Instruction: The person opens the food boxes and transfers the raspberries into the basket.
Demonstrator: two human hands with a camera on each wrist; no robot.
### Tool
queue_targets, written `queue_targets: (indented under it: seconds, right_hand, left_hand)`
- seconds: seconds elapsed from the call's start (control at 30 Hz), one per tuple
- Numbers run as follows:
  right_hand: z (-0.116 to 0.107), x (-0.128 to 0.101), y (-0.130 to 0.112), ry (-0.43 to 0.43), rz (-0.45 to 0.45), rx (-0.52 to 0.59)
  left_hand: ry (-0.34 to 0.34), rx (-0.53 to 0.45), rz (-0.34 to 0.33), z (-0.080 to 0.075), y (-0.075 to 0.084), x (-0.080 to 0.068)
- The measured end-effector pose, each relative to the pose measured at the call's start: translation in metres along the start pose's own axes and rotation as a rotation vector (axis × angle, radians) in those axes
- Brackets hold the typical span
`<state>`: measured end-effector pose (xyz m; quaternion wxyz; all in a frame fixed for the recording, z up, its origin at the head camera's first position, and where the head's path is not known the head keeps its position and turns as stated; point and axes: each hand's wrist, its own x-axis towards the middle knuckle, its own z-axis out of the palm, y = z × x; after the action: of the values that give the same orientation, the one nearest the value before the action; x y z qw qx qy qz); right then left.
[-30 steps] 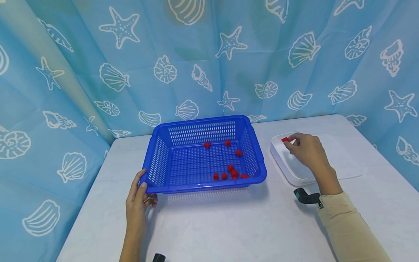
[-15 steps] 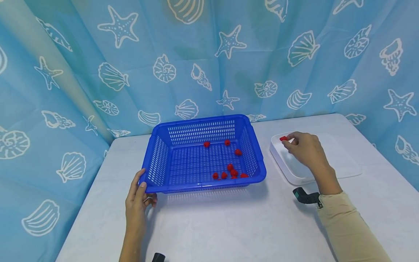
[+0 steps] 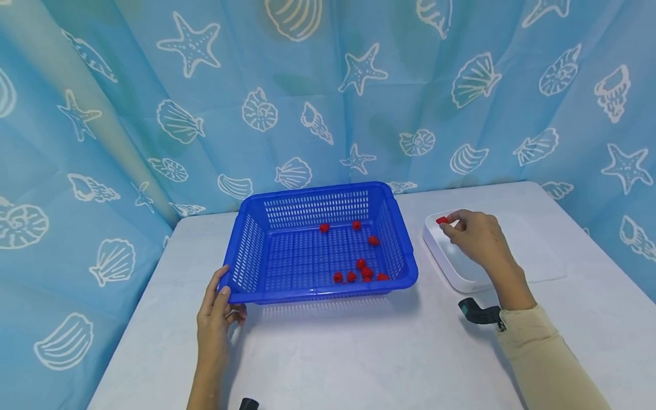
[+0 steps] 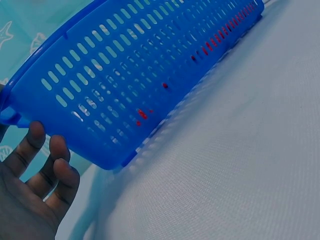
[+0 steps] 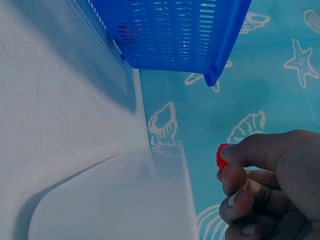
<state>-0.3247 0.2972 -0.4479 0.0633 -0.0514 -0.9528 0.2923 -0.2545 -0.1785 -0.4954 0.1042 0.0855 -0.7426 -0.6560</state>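
A blue slotted basket [image 3: 246, 256] stands mid-table with several small red berries [image 3: 361, 267] on its floor. My left hand [image 3: 217, 310] holds the basket's near left corner, thumb on the rim and fingers curled beneath; the left wrist view shows the fingers [image 4: 47, 165] under the basket wall [image 4: 150, 65]. My right hand [image 3: 474, 233] hovers over the far left corner of a white square tray [image 3: 451, 262] and pinches one red berry [image 3: 442, 220] between thumb and fingertips. The right wrist view shows that red berry [image 5: 221, 156] above the tray [image 5: 110, 205].
The white table [image 3: 369, 353] is backed by a blue curtain with shells and starfish [image 3: 359, 68]. Black wrist camera mounts show at the right wrist [image 3: 479, 313] and the bottom edge [image 3: 248, 404]. The basket [image 5: 180, 30] stands just left of the tray.
The right hand with its berry has shifted slightly left over the tray's corner. The left hand and the basket have stayed put.
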Motion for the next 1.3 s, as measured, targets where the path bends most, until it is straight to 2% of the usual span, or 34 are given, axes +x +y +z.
queue_targets:
  seconds: [0.23, 0.5, 0.67, 1.3]
  right_hand:
    - [-0.002, -0.003, -0.003, 0.005, -0.009, 0.002]
    - [-0.002, -0.008, -0.003, 0.037, -0.037, 0.001]
    - [-0.003, -0.01, -0.005, 0.043, -0.055, 0.012]
    - [-0.003, -0.011, -0.013, 0.037, -0.054, 0.008]
  left_hand:
    - [-0.005, 0.005, 0.004, 0.0, 0.0, 0.001]
    - [-0.012, 0.049, -0.035, 0.001, -0.001, 0.0]
    - [-0.006, 0.073, -0.03, 0.002, -0.002, 0.001]
    - [0.003, 0.041, -0.027, 0.0, -0.002, 0.002]
